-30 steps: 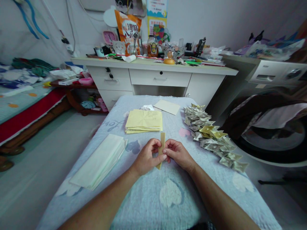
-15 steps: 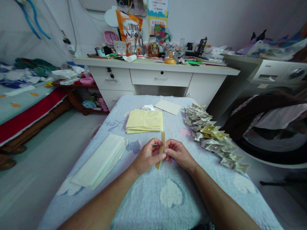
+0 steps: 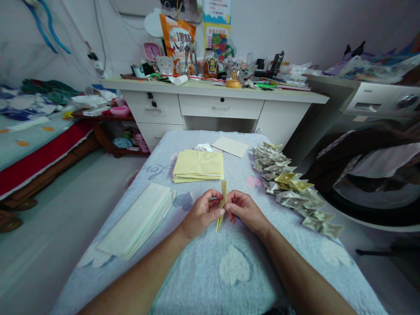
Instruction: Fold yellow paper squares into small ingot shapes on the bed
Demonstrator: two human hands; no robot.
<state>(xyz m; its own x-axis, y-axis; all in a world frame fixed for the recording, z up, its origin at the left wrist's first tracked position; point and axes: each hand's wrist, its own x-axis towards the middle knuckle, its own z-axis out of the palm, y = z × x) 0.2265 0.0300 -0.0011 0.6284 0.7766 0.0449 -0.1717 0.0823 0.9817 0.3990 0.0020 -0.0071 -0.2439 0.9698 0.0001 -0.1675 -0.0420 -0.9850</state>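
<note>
A narrow strip of folded yellow paper [image 3: 224, 189] stands between my hands above the cloth-covered table [image 3: 183, 280]. My left hand [image 3: 201, 215] pinches it from the left, with the thumb at its middle. From the right, my right hand [image 3: 246, 211] grips the same strip between thumb and fingers. Just beyond the hands lies a stack of yellow paper sheets [image 3: 198, 165]. A pile of pale folded paper [image 3: 138, 221] rests to the left. On the right runs a row of folded paper pieces [image 3: 288, 181], mostly silvery grey with a few yellow ones.
A cream card [image 3: 230, 146] and a crumpled white tissue [image 3: 202, 147] lie at the table's far end. Behind stands a white desk [image 3: 219, 92] crowded with small items. A washing machine [image 3: 377, 105] with clothes in its open door is at right, a bed [image 3: 42, 135] at left.
The paper strip has turned slightly in my fingers, and its lower end now looks narrower, with the folded edges showing. Both hands stay nearly in place.
</note>
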